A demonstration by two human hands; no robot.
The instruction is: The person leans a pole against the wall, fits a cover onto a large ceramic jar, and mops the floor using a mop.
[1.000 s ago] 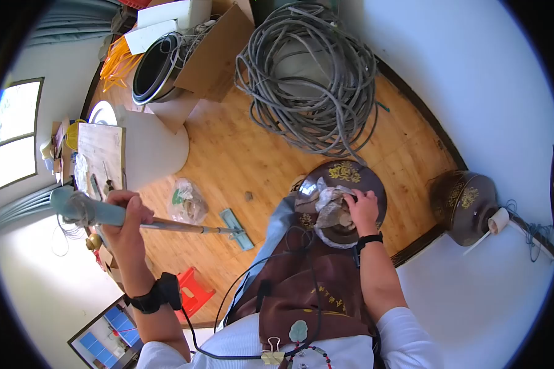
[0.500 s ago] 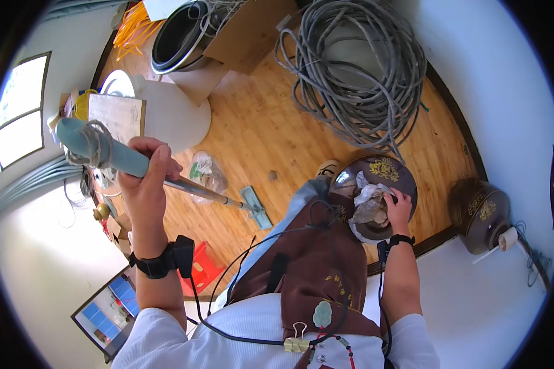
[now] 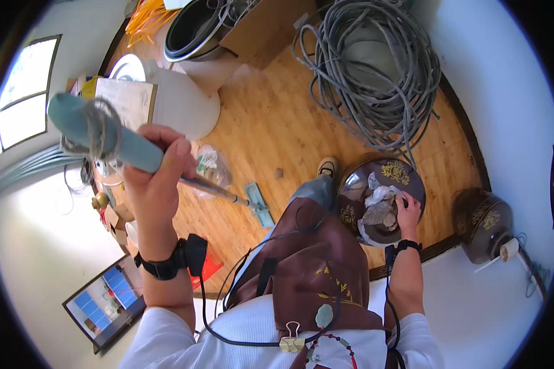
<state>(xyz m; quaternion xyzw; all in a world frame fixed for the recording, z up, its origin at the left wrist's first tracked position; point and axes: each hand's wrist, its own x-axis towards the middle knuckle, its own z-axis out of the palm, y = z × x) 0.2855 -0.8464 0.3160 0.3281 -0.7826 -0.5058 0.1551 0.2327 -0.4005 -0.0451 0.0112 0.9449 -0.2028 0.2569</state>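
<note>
My left hand (image 3: pixel 160 169) is wrapped round the long handle (image 3: pixel 132 147) of a flat mop, just below its thick blue-green grip with grey cord wound on it. The mop's blue-green flat head (image 3: pixel 259 205) lies on the wooden floor. At the right, my right hand (image 3: pixel 408 210) has its fingers curled on a crumpled clear plastic bag (image 3: pixel 381 206) with brownish pieces in it. That bag rests at the mouth of a dark brown jar (image 3: pixel 353 187) with gold patterns, beside my leg.
A big coil of grey hose (image 3: pixel 375 80) lies ahead, and a second brown jar (image 3: pixel 481 221) stands by the right wall. White barrel (image 3: pixel 188 101), cardboard box (image 3: pixel 268 34), another plastic bag (image 3: pixel 214 169) and red stool (image 3: pixel 210 267) are on the left side.
The view has shifted, so the floor objects appear farther right. My left hand still holds the mop handle, whose grip now looks nearer. My right hand remains on the bag.
</note>
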